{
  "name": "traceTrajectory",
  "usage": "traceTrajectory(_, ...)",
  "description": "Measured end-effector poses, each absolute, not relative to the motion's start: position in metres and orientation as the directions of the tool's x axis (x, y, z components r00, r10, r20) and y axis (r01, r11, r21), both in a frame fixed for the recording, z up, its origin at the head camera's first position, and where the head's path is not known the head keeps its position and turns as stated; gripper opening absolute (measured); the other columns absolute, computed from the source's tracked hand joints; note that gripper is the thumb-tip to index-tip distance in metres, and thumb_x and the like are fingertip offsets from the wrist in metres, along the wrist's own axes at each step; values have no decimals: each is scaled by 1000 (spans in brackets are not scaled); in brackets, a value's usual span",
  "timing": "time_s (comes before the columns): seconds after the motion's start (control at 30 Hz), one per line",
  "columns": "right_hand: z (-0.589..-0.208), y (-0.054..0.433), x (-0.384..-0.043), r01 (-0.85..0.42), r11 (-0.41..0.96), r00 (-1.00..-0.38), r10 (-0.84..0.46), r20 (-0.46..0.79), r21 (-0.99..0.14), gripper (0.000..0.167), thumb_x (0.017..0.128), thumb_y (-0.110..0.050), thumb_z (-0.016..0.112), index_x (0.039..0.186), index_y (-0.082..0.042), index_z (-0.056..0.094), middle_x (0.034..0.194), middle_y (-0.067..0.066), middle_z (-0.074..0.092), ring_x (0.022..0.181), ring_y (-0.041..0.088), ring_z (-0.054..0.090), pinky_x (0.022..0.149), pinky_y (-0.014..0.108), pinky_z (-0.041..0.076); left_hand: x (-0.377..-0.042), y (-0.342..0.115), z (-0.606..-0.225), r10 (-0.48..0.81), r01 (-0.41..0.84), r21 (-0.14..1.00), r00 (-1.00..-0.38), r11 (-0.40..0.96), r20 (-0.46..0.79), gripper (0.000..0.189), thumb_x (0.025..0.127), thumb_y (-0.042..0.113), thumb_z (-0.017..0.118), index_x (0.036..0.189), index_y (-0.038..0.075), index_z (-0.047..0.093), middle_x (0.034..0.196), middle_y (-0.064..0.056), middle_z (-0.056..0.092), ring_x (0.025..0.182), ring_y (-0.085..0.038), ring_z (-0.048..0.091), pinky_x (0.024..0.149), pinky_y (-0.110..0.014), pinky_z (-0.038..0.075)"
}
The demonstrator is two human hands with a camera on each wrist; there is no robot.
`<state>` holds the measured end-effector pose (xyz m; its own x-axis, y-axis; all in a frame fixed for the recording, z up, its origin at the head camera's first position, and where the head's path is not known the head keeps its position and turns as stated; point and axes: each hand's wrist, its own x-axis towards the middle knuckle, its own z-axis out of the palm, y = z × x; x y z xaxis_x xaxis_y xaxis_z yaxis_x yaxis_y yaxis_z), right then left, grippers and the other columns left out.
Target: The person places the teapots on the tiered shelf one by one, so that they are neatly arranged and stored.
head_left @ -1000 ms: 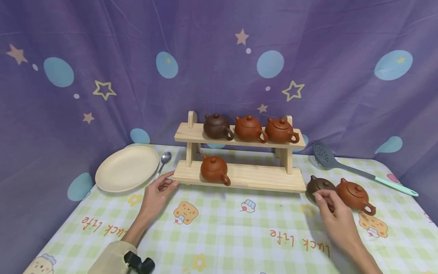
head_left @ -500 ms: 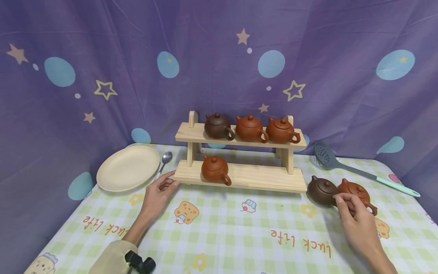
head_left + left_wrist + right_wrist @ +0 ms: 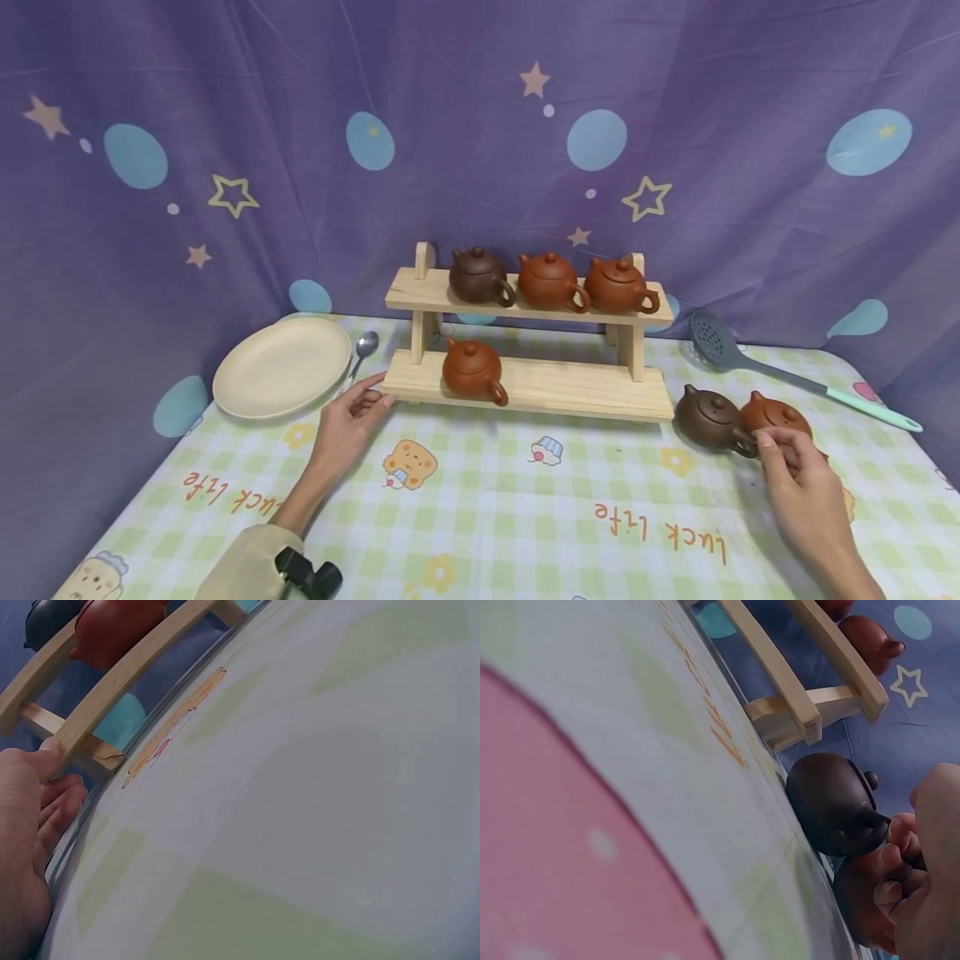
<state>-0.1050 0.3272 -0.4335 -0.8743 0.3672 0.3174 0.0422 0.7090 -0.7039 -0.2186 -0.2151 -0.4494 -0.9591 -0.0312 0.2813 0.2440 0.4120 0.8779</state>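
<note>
My left hand (image 3: 352, 421) pinches the left end of the lower board of a two-tier wooden display rack (image 3: 570, 387), and its curled fingers (image 3: 64, 802) show under the board in the left wrist view. My right hand (image 3: 806, 487) is at a dark brown teapot (image 3: 708, 417) on the cloth, its fingertips right at the handle; I cannot tell whether they grip it. Partly behind that hand sits a reddish-brown teapot (image 3: 776, 414). On the upper board stand a dark teapot (image 3: 477, 279) and two reddish ones (image 3: 550, 282); another reddish teapot (image 3: 470, 371) stands below.
At the left lie a cream oval plate (image 3: 281, 368) and a metal spoon (image 3: 366, 344). A slotted skimmer (image 3: 716, 340) with a mint handle lies at the back right. A purple curtain (image 3: 465, 183) hangs behind the checkered tablecloth (image 3: 525, 508).
My right hand has moved right, from in front of the dark teapot's body to its handle, uncovering the body. The left hand stays at the rack's end, and the teapots stand where they were.
</note>
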Motion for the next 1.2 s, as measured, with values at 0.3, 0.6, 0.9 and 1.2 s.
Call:
traceTrajectory(0.3,-436,332,-105,91,716,-887,375,270,-692,39,111,-31,47,128,3,59,97,21,72,73,-16,50,57,12,41,-217,-215,-448,-30,237,880,-961,411,273,47,100,28,73,141,6,63,102,-12,72,92,-15,68,85,-17,54)
traceTrajectory(0.6,-441,331,-108,56,698,-920,315,236,-714,43,114,-31,40,128,8,52,76,9,60,60,7,51,49,24,41,-217,-215,-448,-31,231,880,-963,415,267,48,100,28,72,142,7,62,103,-13,72,92,-16,69,85,-17,54)
traceTrajectory(0.9,-445,332,-107,34,701,-924,294,246,-712,39,114,-29,42,122,6,55,71,6,57,57,8,49,48,24,40,-217,-215,-448,-32,231,880,-963,416,268,48,100,28,73,141,7,62,103,-13,72,92,-15,68,85,-17,54)
traceTrajectory(1.2,-447,334,-109,17,693,-928,279,246,-720,37,113,-29,43,119,5,58,68,3,55,55,8,48,48,24,38,-218,-215,-448,-30,237,880,-962,411,273,47,100,27,73,141,6,63,103,-13,72,91,-14,68,85,-17,54)
